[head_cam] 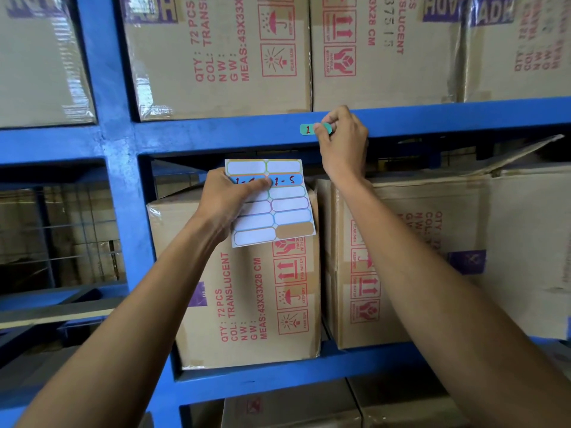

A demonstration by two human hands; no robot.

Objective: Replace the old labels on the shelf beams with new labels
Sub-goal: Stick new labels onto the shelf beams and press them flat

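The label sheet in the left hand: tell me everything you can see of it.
The label sheet is a white paper rectangle, held upright and slightly tilted in front of a cardboard box, below the blue shelf beam. It carries two columns of rounded labels with coloured borders. Two blue labels bear red handwriting; one reads "1-5", the other is partly covered by the left hand. One slot at lower right looks brown.

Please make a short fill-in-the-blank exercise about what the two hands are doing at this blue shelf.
1. The right hand touches a small ____ paper label on the blue metal shelf beam.
2. The left hand holds a white sheet of sticker labels with its ____ pressed on a blue sticker.
3. The red digit visible on the beam label is ____.

Missing words: green; thumb; 1
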